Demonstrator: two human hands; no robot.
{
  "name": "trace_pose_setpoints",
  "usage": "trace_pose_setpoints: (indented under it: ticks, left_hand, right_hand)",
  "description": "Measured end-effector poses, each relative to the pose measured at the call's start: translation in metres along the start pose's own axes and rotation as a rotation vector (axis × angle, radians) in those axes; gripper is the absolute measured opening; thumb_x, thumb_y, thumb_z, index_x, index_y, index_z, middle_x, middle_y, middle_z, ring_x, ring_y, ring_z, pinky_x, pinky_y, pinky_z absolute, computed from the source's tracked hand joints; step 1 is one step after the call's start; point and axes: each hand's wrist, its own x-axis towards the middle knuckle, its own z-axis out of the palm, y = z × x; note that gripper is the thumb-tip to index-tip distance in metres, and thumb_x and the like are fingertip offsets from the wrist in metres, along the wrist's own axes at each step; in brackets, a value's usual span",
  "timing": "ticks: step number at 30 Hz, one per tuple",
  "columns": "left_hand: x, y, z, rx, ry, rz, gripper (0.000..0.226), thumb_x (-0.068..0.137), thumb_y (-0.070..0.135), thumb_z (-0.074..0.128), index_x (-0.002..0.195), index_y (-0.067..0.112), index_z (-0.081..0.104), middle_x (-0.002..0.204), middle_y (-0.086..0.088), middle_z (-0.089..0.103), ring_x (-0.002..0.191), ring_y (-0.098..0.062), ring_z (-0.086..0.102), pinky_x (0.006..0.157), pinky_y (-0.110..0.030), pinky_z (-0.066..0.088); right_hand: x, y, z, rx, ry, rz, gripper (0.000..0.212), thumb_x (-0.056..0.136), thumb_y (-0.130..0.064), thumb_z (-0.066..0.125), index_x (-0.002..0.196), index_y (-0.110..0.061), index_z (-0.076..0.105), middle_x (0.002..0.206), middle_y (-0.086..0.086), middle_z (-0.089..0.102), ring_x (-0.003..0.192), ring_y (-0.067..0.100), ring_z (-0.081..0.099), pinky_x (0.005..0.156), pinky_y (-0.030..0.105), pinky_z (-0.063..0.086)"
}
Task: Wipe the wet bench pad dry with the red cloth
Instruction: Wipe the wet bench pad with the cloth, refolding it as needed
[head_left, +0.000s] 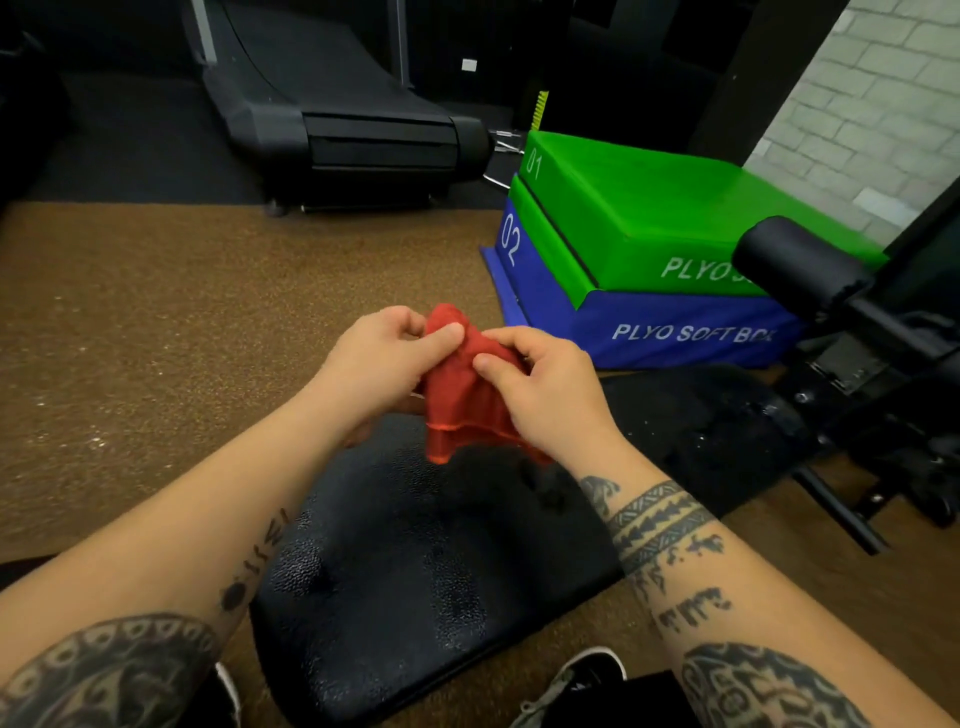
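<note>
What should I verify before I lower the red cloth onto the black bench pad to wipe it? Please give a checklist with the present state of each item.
1. Grip on the red woven cloth: ok, the left hand and the right hand both pinch it.
2. Cloth spread for wiping: not ok, it is bunched between the hands.
3. Cloth touching the black textured bench pad: not ok, it hangs above it.
4. Wet area located: ok, droplets glisten on the far section.
5. Cloth dry enough: cannot tell.
</note>
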Motion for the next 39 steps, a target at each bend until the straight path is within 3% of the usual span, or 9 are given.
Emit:
trace_pose_setpoints:
  ticks: [2, 5, 11, 13, 17, 23, 28, 31, 39]
  left_hand:
    - [-0.001, -0.003, 0.001, 0.034, 0.047, 0.084, 0.028, 0.085, 0.036, 0.074, 0.104, 0.021, 0.061, 0.098, -0.004, 0.071, 0.083, -0.019, 0.071, 0.067, -0.040, 0.061]
    - [-0.002, -0.008, 0.010, -0.086, -0.132, 0.128, 0.035, 0.091, 0.027, 0.067, 0.125, 0.029, 0.058, 0.116, 0.002, 0.068, 0.103, -0.017, 0.067, 0.083, -0.048, 0.060]
    - [-0.004, -0.022, 0.043, -0.200, -0.018, 0.178, 0.006, 0.089, 0.019, 0.070, 0.093, 0.020, 0.067, 0.087, -0.008, 0.073, 0.077, -0.016, 0.065, 0.072, -0.036, 0.055]
    - [-0.003, -0.029, 0.051, -0.199, 0.004, 0.157, 0.008, 0.083, 0.024, 0.075, 0.086, 0.021, 0.068, 0.084, -0.007, 0.072, 0.076, -0.016, 0.063, 0.075, -0.038, 0.053]
    - [0.000, -0.037, 0.052, -0.059, -0.133, -0.009, 0.016, 0.082, 0.033, 0.076, 0.089, 0.019, 0.073, 0.086, 0.003, 0.071, 0.078, -0.009, 0.060, 0.074, -0.031, 0.048]
    - [0.016, -0.050, 0.029, 0.789, -0.077, 0.145, 0.035, 0.086, 0.051, 0.060, 0.117, 0.036, 0.068, 0.122, 0.005, 0.069, 0.117, -0.020, 0.061, 0.099, -0.032, 0.046]
    - [0.026, -0.072, 0.019, 1.152, -0.176, 0.040, 0.050, 0.087, 0.063, 0.047, 0.135, 0.049, 0.049, 0.156, 0.009, 0.039, 0.145, -0.027, 0.030, 0.115, -0.059, 0.024]
    - [0.027, -0.078, 0.018, 1.241, -0.239, -0.021, 0.055, 0.091, 0.061, 0.046, 0.144, 0.053, 0.034, 0.163, 0.007, 0.022, 0.150, -0.030, 0.018, 0.116, -0.066, 0.010]
    - [0.036, -0.078, 0.007, 1.262, -0.284, 0.025, 0.060, 0.091, 0.052, 0.051, 0.147, 0.051, 0.030, 0.161, 0.013, 0.027, 0.145, -0.024, 0.033, 0.112, -0.056, 0.032]
  right_hand:
    - [0.004, 0.002, -0.011, 0.024, -0.008, 0.026, 0.007, 0.089, -0.026, 0.070, 0.095, -0.028, 0.073, 0.085, -0.016, 0.070, 0.076, -0.009, 0.060, 0.070, 0.005, 0.041]
    - [0.002, 0.003, -0.021, 0.159, -0.026, 0.089, 0.007, 0.092, -0.027, 0.068, 0.094, -0.022, 0.072, 0.085, -0.009, 0.071, 0.072, -0.006, 0.060, 0.067, 0.010, 0.045]
    - [-0.020, 0.019, -0.018, 0.586, -0.079, 0.229, 0.019, 0.096, -0.031, 0.062, 0.111, -0.020, 0.064, 0.100, 0.013, 0.070, 0.081, 0.026, 0.066, 0.072, 0.049, 0.057]
    - [-0.027, 0.029, -0.017, 0.630, -0.111, 0.252, 0.026, 0.093, -0.029, 0.065, 0.118, -0.021, 0.061, 0.110, 0.015, 0.070, 0.090, 0.027, 0.068, 0.080, 0.049, 0.057]
    - [-0.030, 0.046, -0.028, 0.461, -0.029, 0.288, 0.013, 0.091, -0.023, 0.070, 0.103, -0.025, 0.070, 0.104, 0.007, 0.075, 0.094, 0.019, 0.071, 0.088, 0.043, 0.058]
    - [-0.025, 0.064, -0.055, -0.083, 0.069, 0.261, 0.012, 0.084, -0.043, 0.072, 0.088, -0.032, 0.072, 0.086, -0.014, 0.074, 0.078, -0.002, 0.066, 0.070, 0.015, 0.048]
    - [-0.044, 0.084, -0.025, -0.375, -0.457, 0.064, 0.029, 0.070, -0.035, 0.083, 0.096, -0.038, 0.071, 0.092, -0.010, 0.067, 0.087, 0.012, 0.067, 0.083, 0.034, 0.054]
    - [-0.046, 0.099, -0.011, -0.374, -0.361, -0.043, 0.026, 0.073, -0.032, 0.080, 0.098, -0.036, 0.071, 0.094, -0.012, 0.062, 0.093, 0.011, 0.062, 0.086, 0.032, 0.050]
    - [0.002, 0.115, 0.016, -0.523, -0.144, -0.109, 0.015, 0.081, -0.026, 0.073, 0.089, -0.022, 0.062, 0.094, 0.000, 0.059, 0.091, 0.027, 0.061, 0.075, 0.043, 0.052]
